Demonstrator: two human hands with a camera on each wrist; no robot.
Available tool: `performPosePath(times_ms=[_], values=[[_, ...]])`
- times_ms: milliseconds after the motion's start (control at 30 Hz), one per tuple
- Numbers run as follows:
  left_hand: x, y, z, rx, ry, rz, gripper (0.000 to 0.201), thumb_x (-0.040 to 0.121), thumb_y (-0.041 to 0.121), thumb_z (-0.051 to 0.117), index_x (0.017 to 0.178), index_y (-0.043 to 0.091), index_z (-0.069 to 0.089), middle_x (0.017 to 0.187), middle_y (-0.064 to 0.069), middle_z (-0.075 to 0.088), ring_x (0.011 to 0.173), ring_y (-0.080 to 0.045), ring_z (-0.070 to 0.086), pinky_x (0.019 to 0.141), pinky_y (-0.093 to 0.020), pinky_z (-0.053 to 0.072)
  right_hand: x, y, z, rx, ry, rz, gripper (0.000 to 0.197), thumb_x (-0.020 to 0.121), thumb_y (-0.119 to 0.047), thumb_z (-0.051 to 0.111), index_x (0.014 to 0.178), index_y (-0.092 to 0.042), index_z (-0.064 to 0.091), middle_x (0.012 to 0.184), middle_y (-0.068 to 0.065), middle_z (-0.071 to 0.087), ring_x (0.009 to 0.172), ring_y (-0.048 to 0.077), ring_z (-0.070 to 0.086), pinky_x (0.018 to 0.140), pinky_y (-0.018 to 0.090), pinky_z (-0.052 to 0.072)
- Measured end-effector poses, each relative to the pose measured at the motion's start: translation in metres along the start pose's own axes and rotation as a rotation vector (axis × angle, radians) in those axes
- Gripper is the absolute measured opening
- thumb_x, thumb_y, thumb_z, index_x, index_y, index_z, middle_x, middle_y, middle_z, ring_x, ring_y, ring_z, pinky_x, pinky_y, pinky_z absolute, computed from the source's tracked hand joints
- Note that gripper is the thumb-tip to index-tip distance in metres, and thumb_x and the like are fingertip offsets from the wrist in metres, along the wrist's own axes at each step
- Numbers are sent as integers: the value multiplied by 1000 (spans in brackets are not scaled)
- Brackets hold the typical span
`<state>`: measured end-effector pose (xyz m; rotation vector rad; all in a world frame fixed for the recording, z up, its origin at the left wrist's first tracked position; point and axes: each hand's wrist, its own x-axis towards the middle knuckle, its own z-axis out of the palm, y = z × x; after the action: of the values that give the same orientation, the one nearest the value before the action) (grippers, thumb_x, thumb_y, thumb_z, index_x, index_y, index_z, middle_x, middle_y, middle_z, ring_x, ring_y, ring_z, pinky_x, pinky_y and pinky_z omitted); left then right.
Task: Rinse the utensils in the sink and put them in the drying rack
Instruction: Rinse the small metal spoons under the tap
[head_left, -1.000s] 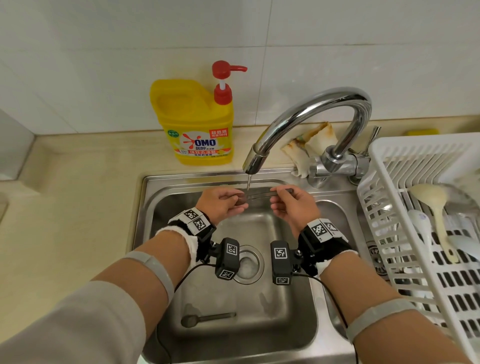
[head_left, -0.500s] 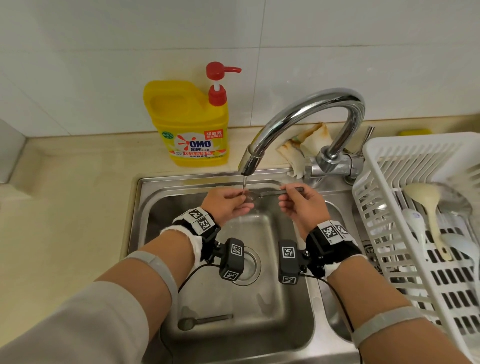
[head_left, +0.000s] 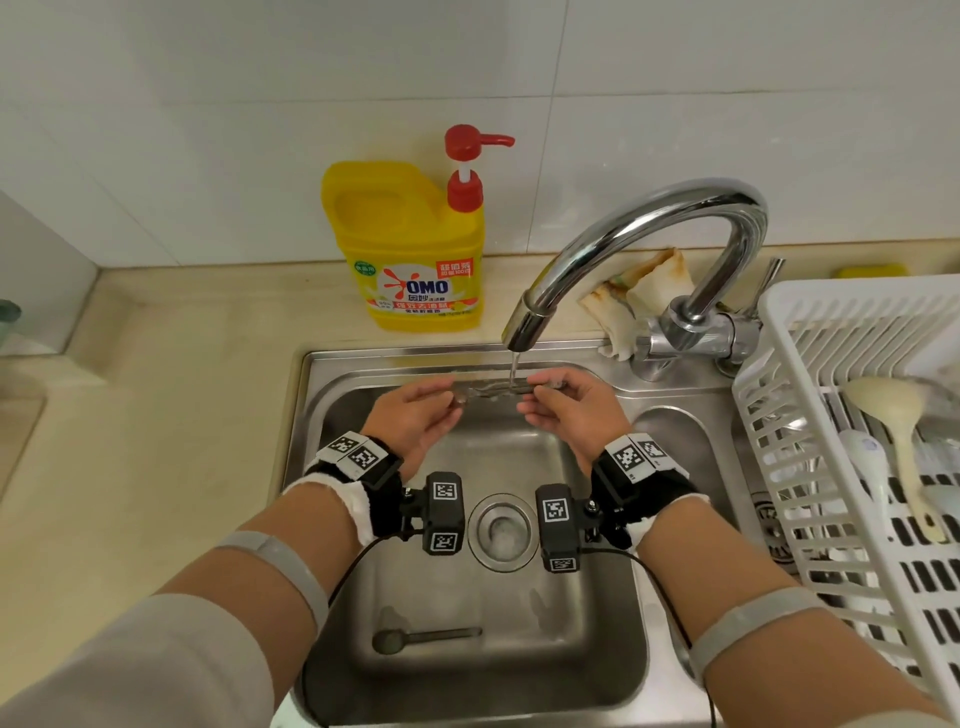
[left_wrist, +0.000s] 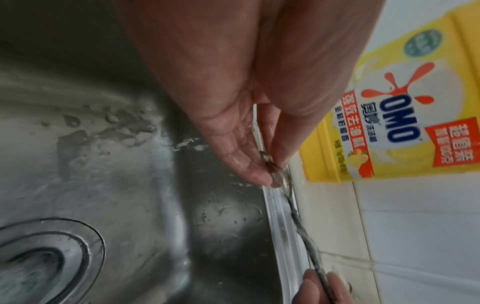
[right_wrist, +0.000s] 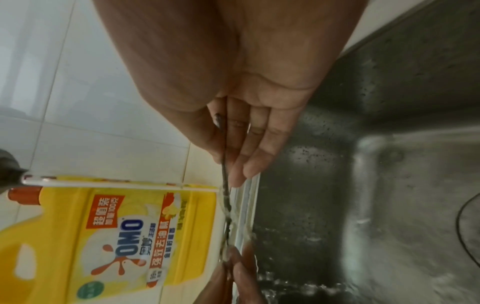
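Both forearms extended forward, roughly parallel, wrists strapped with black camera mounts. Left hand (head_left: 420, 413) on the left, palm turned inward, thumb and fingertips (left_wrist: 255, 172) pinched together. Right hand (head_left: 570, 410) on the right, level with it, near but apart, thumb and fingers (right_wrist: 249, 164) likewise pinched.

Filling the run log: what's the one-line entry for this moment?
step: rinsing | left hand and right hand: pinch utensil ends under faucet stream | sink: spoon waits
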<state>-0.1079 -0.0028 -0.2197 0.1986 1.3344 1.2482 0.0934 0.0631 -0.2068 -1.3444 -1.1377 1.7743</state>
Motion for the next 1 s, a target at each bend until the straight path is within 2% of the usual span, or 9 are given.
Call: performPosePath(times_ms=[133,300,467,600,800,900,1000], values=[[-2,1,-13,-18,39,-16,28,97,0,55,125,1,62,104,-16,68,91,-20,67,84,-29,58,3,0,13,-14,-22,0,19,96,5,55,95,-9,68,86,17,72,78,22,73,78,32,61],[-5,4,-24,-38,91,6,25,99,3,55,121,4,66,99,-13,72,87,-20,68,79,-29,58,7,2,24,-15,-44,34,15,95,4,59,108,2,66,93,23,73,81,25,74,73,29,61],[-6,7,-31,-73,153,48,21,99,3,54,112,7,70,98,-15,70,88,-21,66,77,-31,56,7,3,34,-2,-89,48,15,98,1,56,108,-3,67,93,17,75,79,20,75,68,24,60],[-6,11,-33,-112,177,78,22,99,2,54,116,4,68,88,-9,69,81,-17,66,78,-31,57,7,1,40,-6,-111,75,19,102,-4,51,114,-2,64,92,13,75,73,16,74,66,24,60],[-7,11,-34,-149,190,100,25,97,3,57,120,2,67,87,-8,70,79,-16,68,77,-30,57,7,-1,39,-22,-107,122,25,106,-14,44,114,-6,66,93,14,76,73,20,72,62,25,58],[-8,11,-32,-164,180,110,25,97,5,59,121,2,66,90,-8,71,80,-15,69,77,-29,57,6,-2,37,-7,-126,116,25,105,-9,43,116,-4,65,95,12,74,76,20,72,67,27,58],[-7,8,-32,-156,178,114,27,96,8,63,121,1,66,94,-8,71,83,-15,69,78,-28,57,5,-1,33,-21,-133,75,21,102,-5,50,115,-6,67,98,10,76,83,21,73,72,29,59]])
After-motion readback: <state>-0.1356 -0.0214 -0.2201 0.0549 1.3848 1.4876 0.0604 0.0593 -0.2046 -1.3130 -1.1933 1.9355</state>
